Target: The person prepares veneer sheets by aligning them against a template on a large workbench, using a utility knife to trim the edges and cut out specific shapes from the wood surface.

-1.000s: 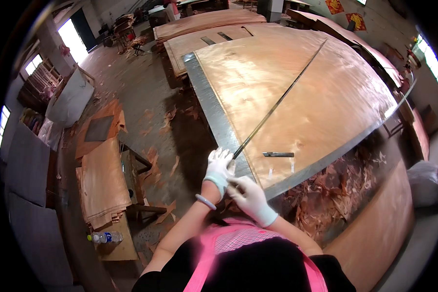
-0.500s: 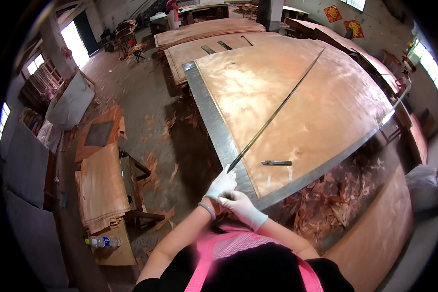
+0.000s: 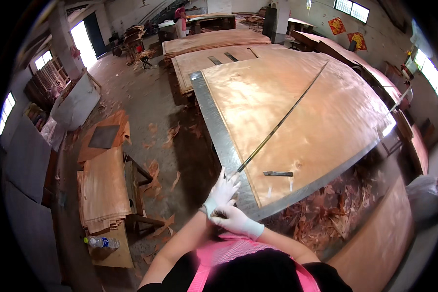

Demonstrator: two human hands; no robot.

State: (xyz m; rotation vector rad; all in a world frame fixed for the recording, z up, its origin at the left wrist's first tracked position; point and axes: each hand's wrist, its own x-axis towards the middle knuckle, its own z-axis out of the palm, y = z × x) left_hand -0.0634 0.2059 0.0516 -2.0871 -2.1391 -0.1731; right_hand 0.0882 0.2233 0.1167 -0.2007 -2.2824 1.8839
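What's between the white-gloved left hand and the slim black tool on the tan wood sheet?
Head view: the grey metal edge strip, then bare wood sheet.

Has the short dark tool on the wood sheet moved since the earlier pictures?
No. Against the metal border, the short dark tool keeps its place; only the view shifted.

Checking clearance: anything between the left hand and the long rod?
Nothing visible: the near end of the long rod lies right by the left hand; contact unclear. The short dark tool lies off to the right, out of the way.
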